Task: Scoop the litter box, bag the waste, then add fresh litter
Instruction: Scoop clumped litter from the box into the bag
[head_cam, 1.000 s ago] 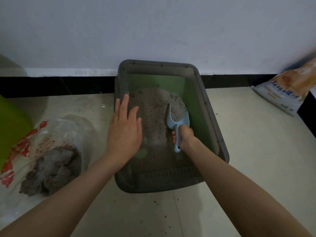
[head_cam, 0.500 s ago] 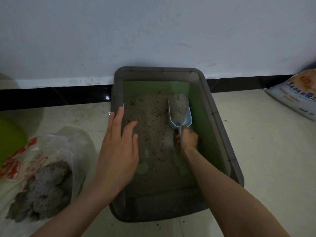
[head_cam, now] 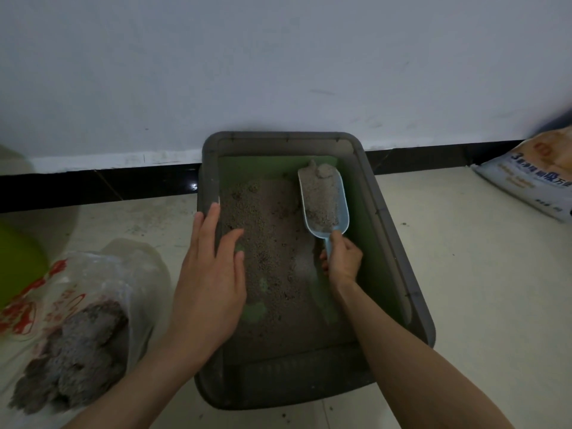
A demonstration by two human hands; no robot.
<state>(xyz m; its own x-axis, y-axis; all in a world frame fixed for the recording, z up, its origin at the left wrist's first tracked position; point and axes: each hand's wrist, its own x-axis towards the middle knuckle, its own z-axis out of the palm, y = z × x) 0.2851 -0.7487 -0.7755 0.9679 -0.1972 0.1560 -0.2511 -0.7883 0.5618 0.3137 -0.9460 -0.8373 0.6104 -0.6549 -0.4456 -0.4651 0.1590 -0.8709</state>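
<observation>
The right hand (head_cam: 342,258) is curled tightly round the handle of a pale blue litter scoop (head_cam: 325,202), whose bowl is heaped with grey litter and a clump at its far tip. The scoop sits in the far right part of the grey litter box (head_cam: 393,239), over the green inner floor, its tip close to the back wall. The left hand (head_cam: 210,280) lies with fingers straight and slightly spread, holding nothing, its fingertips on or just over the box's left rim; whether it presses down cannot be told.

The box stands on the floor against the white wall. To its left lies a clear plastic bag (head_cam: 93,292) with red print, already holding a mound of grey clumped waste. At the far right a printed sack of fresh litter (head_cam: 526,181) leans near the wall, well apart from the box. A green object (head_cam: 18,261) shows at the left edge.

The load looks loose and granular, so it will likely spill if the scoop tilts sideways; keeping the bowl level on the way to the bag seems wise. The scoop looks stiff and light, and the handle is the place to hold it. The bag is thin and limp, and its mouth probably needs holding open. The box itself seems rigid, best steadied by its rim.
</observation>
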